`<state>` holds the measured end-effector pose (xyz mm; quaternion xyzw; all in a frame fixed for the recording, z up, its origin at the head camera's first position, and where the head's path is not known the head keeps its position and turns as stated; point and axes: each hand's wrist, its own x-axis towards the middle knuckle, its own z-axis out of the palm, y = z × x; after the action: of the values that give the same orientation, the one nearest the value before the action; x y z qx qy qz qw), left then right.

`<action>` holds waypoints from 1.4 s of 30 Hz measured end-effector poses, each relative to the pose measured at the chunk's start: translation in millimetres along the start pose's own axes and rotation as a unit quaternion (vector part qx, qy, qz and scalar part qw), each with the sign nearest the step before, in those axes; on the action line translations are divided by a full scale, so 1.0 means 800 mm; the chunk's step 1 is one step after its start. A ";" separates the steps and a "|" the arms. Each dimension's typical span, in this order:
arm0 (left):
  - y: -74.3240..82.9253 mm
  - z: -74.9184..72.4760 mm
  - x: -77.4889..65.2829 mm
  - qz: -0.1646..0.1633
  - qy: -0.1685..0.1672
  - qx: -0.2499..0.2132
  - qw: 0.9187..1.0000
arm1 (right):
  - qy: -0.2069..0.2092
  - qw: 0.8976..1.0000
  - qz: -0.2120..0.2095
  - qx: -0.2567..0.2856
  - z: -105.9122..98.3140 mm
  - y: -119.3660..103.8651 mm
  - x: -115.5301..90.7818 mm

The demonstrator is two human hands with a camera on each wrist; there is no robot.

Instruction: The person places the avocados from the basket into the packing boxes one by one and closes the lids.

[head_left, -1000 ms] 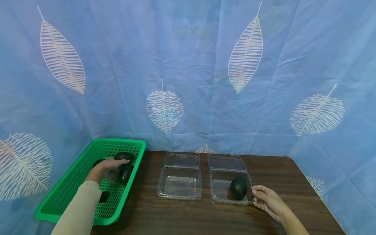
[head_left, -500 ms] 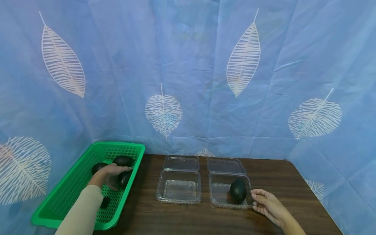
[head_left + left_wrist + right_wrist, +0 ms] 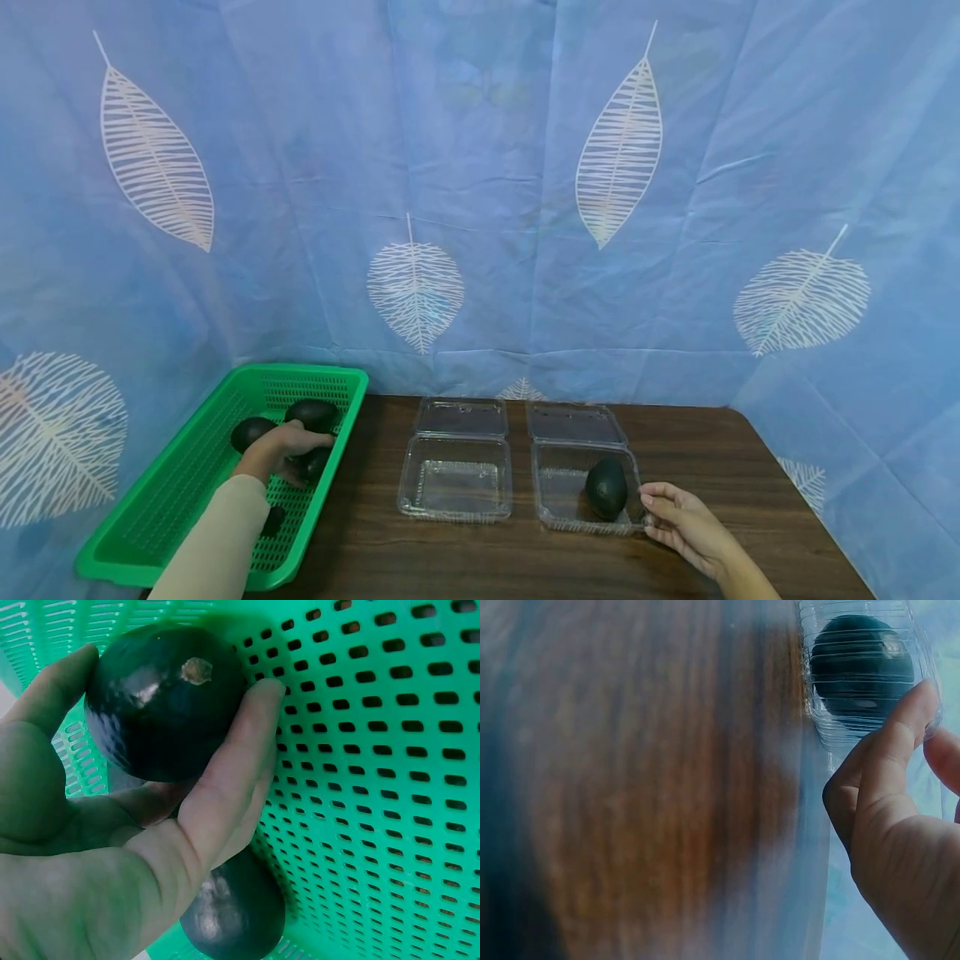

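Inside the green plastic basket, my left hand grips a dark avocado. Its thumb lies on one side and the fingers curl along the other, with the stem end showing in the left wrist view. Another avocado shows below that hand. On the right of the table, my right hand pinches the near right corner of a clear clamshell container between thumb and fingers. One avocado lies in that container's base, close to the pinched corner. Its lid is folded back.
Two more avocados, one on the left and one at the back, lie in the basket. A second clear container, lid folded back, stands between basket and right container. A blue leaf-print cloth hangs behind the brown table.
My left hand has moved slightly to the right and closed round the avocado by the basket's right wall. The right hand keeps its pinch on the container. The head view has tilted a little.
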<state>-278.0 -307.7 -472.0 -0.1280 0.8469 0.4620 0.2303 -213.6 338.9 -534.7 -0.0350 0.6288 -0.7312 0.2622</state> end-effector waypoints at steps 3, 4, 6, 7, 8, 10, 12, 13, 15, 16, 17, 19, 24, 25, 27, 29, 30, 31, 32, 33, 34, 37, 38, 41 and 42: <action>0.000 0.001 -0.001 0.003 -0.001 -0.002 1.000 | 0.001 1.000 -0.002 -0.004 0.000 0.000 0.000; 0.001 0.001 -0.001 0.003 0.001 -0.003 1.000 | 0.001 1.000 -0.002 -0.005 0.000 0.000 0.000; 0.001 0.000 -0.002 0.005 0.004 -0.006 1.000 | 0.001 1.000 -0.004 -0.006 0.000 0.000 0.000; 0.002 -0.001 -0.003 0.006 0.006 -0.008 1.000 | 0.002 1.000 -0.004 -0.007 0.000 0.000 0.000; 0.002 -0.002 -0.004 0.007 0.008 -0.011 1.000 | 0.001 1.000 -0.004 -0.008 0.000 0.000 0.000; 0.002 -0.003 -0.005 0.010 0.009 -0.017 1.000 | 0.001 1.000 -0.005 -0.010 0.000 0.000 0.000; 0.003 -0.005 -0.007 0.014 0.008 -0.022 1.000 | 0.001 1.000 -0.006 -0.013 0.000 0.000 0.000; 0.003 -0.006 -0.008 0.016 0.006 -0.025 1.000 | 0.000 1.000 -0.007 -0.013 -0.001 0.000 0.000; 0.003 -0.009 -0.010 0.018 0.002 -0.033 0.999 | -0.001 1.000 -0.009 -0.015 -0.001 0.001 0.000; 0.003 -0.010 -0.011 0.017 0.000 -0.037 0.999 | -0.003 1.000 -0.009 -0.016 -0.001 0.001 0.001; 0.002 -0.011 -0.011 0.019 -0.001 -0.036 0.999 | -0.004 1.000 -0.009 -0.016 -0.002 0.001 0.001; 0.002 -0.013 -0.012 0.022 0.000 -0.034 0.999 | -0.005 1.000 -0.009 -0.016 -0.003 0.002 0.001; 0.005 -0.017 -0.015 0.037 0.012 -0.025 0.999 | -0.005 1.000 -0.011 -0.015 -0.003 0.002 0.001; 0.007 -0.018 -0.017 0.040 0.017 -0.024 0.999 | -0.006 1.000 -0.012 -0.014 -0.003 0.002 0.001; 0.011 -0.020 -0.021 0.045 0.026 -0.023 0.998 | -0.007 1.000 -0.012 -0.015 -0.003 0.002 0.000; 0.016 -0.021 -0.026 0.052 0.034 -0.016 0.998 | -0.008 1.000 -0.011 -0.015 -0.002 0.001 0.000; 0.019 -0.021 -0.029 0.056 0.037 -0.013 0.998 | -0.007 1.000 -0.010 -0.017 -0.002 0.001 0.001; 0.021 -0.022 -0.032 0.060 0.037 -0.013 0.997 | -0.006 1.000 -0.009 -0.018 -0.002 0.001 0.001; 0.024 -0.022 -0.034 0.063 0.037 -0.012 0.997 | -0.004 1.000 -0.007 -0.018 -0.002 0.001 0.001; 0.027 -0.022 -0.036 0.065 0.036 -0.010 0.997 | -0.002 1.000 -0.006 -0.019 -0.002 0.001 0.001; 0.029 -0.023 -0.038 0.069 0.034 -0.010 0.997 | 0.000 1.000 -0.005 -0.019 -0.002 0.000 0.001; 0.034 -0.024 -0.040 0.073 0.039 -0.011 0.997 | 0.006 1.000 0.000 -0.017 -0.002 0.000 0.001; 0.035 -0.024 -0.041 0.073 0.042 -0.009 0.996 | 0.007 1.000 0.002 -0.016 -0.002 0.000 0.001; 0.037 -0.025 -0.042 0.080 0.053 -0.012 0.995 | 0.006 1.000 0.006 -0.010 -0.002 0.000 0.001; 0.038 -0.025 -0.043 0.083 0.056 -0.012 0.995 | 0.004 1.000 0.007 -0.008 -0.002 0.000 0.001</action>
<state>-266.7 -308.1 -423.5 -0.0856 0.8606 0.4815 0.1420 -214.9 340.1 -535.3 -0.0295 0.6356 -0.7248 0.2641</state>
